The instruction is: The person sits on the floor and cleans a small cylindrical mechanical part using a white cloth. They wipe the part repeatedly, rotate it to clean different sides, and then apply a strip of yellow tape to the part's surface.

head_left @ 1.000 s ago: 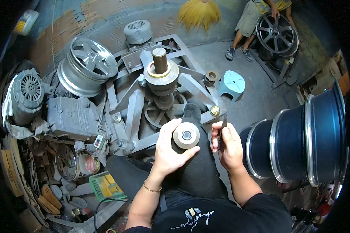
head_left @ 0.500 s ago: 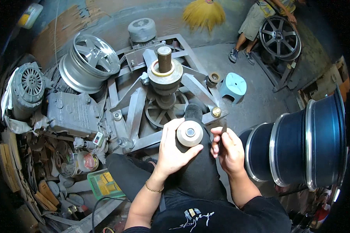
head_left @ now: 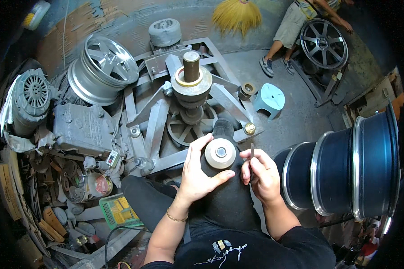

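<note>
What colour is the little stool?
The stool is light blue, seen best in the head view.

Main lettering here is on the black shirt [head_left: 274, 245], near side, middle: loopy white handwriting-style script [head_left: 234, 250] climbing toward the right, with a little yellow-and-grey emblem [head_left: 221, 245] just above part of it. Far left, a white container [head_left: 39, 12] has a yellow label [head_left: 28, 19], print too small to read. Same for any markings on the small switch box [head_left: 112, 158], left.

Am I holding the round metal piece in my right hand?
No, your left hand grips the round metal piece, while your right hand holds a thin dark tool.
</note>
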Motion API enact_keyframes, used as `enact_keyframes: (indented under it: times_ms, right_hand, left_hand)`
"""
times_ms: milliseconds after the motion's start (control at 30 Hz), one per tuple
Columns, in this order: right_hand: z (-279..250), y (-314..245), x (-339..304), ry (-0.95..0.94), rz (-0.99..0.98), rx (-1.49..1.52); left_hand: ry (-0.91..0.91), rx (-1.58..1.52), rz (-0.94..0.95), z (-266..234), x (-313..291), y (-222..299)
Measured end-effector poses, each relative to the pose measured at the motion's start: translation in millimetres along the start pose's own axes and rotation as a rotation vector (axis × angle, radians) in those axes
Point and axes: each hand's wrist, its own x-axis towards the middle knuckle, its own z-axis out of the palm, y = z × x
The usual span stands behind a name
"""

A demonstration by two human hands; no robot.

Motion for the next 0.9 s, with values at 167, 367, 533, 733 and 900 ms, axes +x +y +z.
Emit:
enact_keyframes:
  times_ms: [167, 367, 533, 733, 900]
  right_hand:
    - [-1.1, 3.9, -0.6, 0.032, -0.001, 0.046]
    - [-2.1, 12.4, 1.2, 0.036, 0.002, 0.072]
    - [-1.6, 16.0, 2.0, 0.039, -0.016, 0.06]
    - [-0.4, 16.3, 2.7, 0.038, -0.018, 0.049]
    - [-0.1, 17.1, 2.7, 0.031, -0.013, 0.054]
  left_hand:
    - [-0.003, -0.048, -0.014, 0.8, -1.7, -5.4]
    - [0.003, -0.033, -0.018, 1.7, 0.0, -3.3]
    - [0.053, 0.067, 0.027, 6.9, -3.0, 0.9]
    - [0.089, 0.043, 0.014, 10.0, -6.1, -2.9]
    - [0.101, -0.009, -0.01, 11.3, -10.8, -6.2]
